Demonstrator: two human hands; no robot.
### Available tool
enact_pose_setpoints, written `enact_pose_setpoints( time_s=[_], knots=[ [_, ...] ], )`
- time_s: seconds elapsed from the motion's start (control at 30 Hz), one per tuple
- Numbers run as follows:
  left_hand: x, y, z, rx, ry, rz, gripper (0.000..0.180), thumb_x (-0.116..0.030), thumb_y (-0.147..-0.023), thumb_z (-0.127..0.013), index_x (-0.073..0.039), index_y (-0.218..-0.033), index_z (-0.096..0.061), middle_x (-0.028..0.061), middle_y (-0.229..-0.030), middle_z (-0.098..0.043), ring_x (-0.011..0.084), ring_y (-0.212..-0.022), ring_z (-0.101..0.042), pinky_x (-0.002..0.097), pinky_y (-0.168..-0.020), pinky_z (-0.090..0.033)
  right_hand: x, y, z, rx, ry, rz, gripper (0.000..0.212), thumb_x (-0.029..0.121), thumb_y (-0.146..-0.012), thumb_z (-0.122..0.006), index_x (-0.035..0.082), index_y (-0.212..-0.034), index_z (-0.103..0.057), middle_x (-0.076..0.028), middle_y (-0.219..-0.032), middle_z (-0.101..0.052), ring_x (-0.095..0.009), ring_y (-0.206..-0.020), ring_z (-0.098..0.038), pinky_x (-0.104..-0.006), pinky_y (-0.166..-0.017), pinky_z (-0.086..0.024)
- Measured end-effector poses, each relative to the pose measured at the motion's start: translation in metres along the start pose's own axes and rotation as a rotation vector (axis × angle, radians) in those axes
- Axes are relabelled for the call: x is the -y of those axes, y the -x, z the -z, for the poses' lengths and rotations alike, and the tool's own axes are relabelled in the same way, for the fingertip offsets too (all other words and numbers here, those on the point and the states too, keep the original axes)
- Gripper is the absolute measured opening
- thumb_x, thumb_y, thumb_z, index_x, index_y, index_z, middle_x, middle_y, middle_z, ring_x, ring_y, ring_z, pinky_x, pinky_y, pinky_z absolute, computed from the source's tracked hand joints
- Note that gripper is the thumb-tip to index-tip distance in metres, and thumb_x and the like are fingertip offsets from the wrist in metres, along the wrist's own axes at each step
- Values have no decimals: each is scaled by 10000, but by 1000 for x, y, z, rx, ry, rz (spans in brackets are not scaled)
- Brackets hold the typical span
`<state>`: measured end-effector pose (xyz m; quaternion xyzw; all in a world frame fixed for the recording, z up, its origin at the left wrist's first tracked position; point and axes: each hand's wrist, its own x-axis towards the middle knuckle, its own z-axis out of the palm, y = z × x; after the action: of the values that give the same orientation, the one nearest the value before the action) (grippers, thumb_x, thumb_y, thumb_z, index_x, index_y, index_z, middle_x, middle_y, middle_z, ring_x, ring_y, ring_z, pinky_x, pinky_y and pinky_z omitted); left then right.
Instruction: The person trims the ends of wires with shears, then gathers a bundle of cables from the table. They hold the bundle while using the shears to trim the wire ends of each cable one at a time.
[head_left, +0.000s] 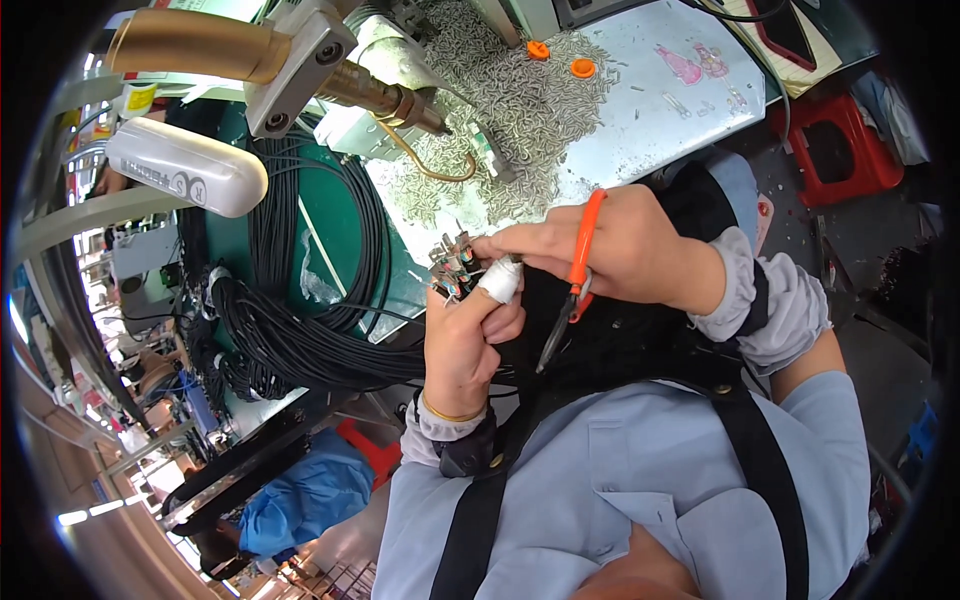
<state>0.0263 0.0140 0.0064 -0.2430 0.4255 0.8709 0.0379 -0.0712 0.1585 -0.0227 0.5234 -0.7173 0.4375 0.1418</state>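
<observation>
My left hand [462, 345], its thumb wrapped in white tape, is closed around a bunch of black cable ends with small metal connectors [455, 264] and bits of coloured wire sticking out above the fist. Reaching in from the right, my right hand [625, 245] has its fingertips at those connectors, close to the taped thumb. Orange-handled pliers [586, 240] are tucked in the same right hand, their dark jaws pointing down toward my lap. What lies between the right fingertips is hidden.
A large heap of small metal pieces [520, 120] covers the pale worktop [660, 115], with orange caps [582, 68] beside it. A machine head [400, 100] overhangs the left. Coiled black cables [290, 335] lie below it. A red stool [850, 150] stands right; another person [305, 495] sits lower left.
</observation>
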Motion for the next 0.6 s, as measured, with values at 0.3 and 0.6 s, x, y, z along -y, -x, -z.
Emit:
enact_pose_setpoints(
  time_s=[0.3, 0.6],
  knots=[
    [-1, 1, 5, 19, 32, 176, 155, 36, -758, -549, -15, -898, -506, 25, -649, -477, 42, -447, -358, 181, -391, -268, -3, 0, 19, 61, 178, 171, 319, 111, -672, -621, 148, -988, -635, 44, -526, -462, -109, -432, -450, -244, -390, -340],
    [23, 4, -8, -224, -476, -501, 191, 62, -710, -618, 21, -882, -546, 14, -726, -537, 56, -649, -493, 175, -595, -399, 16, 13, -8, 19, -432, -434, 93, 103, -818, -540, 46, -891, -541, -26, -604, -544, -104, -486, -513, -231, -436, -402]
  ],
)
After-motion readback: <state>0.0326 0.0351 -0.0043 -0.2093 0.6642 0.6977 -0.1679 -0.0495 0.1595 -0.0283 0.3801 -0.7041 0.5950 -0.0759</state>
